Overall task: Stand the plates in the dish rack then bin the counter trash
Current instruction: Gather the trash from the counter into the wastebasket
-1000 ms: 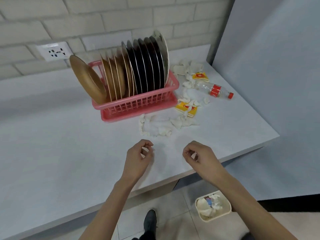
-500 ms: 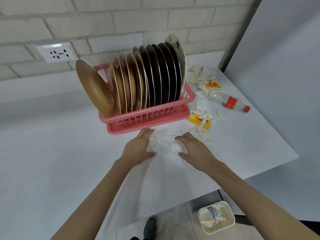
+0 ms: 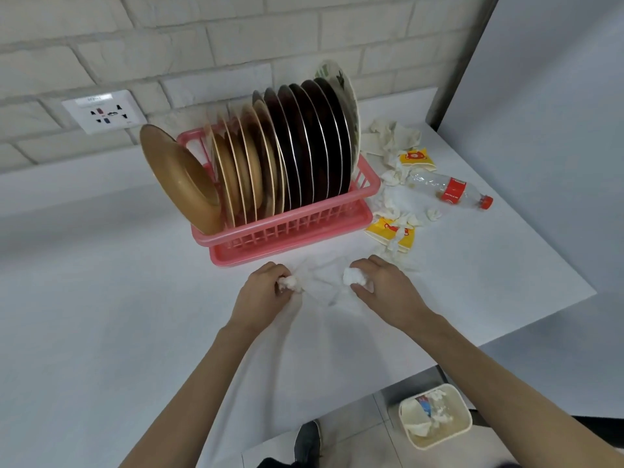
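The left hand [image 3: 263, 293] is curled round a small wad of white tissue [image 3: 291, 283], gripping it against the desk [image 3: 101, 298]. Just to its right, the right hand [image 3: 385, 288] grips a second tissue wad [image 3: 354, 278] in bent fingers. Between the two hands lies more thin white paper [image 3: 320, 276], too blurred to make out.

Directly beyond both hands stands the pink dish rack [image 3: 287, 233]. It holds a row of upright tan plates [image 3: 243, 173] and dark plates [image 3: 310, 143], with a patterned pale plate [image 3: 339, 86] at the far end. One tan plate [image 3: 179, 184] leans outward over the end beyond the left hand.

Beyond the right hand and to its right lie yellow wrappers [image 3: 388, 231], crumpled tissues [image 3: 391, 136] and a clear plastic bottle [image 3: 449, 190] with a red cap.

Below the right forearm, a cream bin [image 3: 464, 420] on the floor already holds trash.
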Available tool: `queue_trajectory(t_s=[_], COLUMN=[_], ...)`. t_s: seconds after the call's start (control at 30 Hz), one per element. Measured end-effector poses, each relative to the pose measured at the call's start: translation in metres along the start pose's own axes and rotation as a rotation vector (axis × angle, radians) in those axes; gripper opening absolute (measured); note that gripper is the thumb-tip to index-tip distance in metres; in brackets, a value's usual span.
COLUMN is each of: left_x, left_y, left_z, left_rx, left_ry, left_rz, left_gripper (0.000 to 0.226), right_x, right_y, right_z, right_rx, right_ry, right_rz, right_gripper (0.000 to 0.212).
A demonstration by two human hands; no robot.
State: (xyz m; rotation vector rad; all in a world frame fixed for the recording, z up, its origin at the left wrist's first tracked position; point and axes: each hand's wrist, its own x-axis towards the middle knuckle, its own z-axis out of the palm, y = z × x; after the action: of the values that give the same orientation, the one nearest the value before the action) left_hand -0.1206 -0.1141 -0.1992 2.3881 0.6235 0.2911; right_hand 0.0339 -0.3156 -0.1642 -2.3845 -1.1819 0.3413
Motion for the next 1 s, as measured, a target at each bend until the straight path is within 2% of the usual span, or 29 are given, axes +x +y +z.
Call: queue_trajectory(t_s=[0.2, 0.57, 0.8, 0.87, 1.0], left_x=[-0.014, -0.032, -0.045, -0.049, -0.061], left_y=[0.013, 0.080, 0.117, 0.130, 0.159], left_z=[-0.017, -0.029, -0.008, 0.003, 0.029], left_rx=[-0.055, -0.278, -0.367, -0.421, -0.472], left_ry=[0.117, 0.240, 0.131, 0.074, -0.012], left_rz=[0.006, 0.061, 0.039, 0.047, 0.027], left_gripper=[0.011, 0.029, 0.024, 0.021, 0.033], right_x=[-0.016, -0.050, -0.087, -0.100, -0.131], right_y=[-0.002, -0.003, 0.005, 0.010, 0.025], right_z=[-0.017, -0.039, -0.059, -0.064, -0.070], right_rx=[0.108, 0.444, 0.563, 0.563, 0.557], right_ry=[0.120, 0.200, 0.272, 0.279, 0.265], right_rz=[0.013, 0.107, 0.140, 0.157, 0.246], right_gripper=[0.038, 0.017, 0.007, 0.010, 0.026])
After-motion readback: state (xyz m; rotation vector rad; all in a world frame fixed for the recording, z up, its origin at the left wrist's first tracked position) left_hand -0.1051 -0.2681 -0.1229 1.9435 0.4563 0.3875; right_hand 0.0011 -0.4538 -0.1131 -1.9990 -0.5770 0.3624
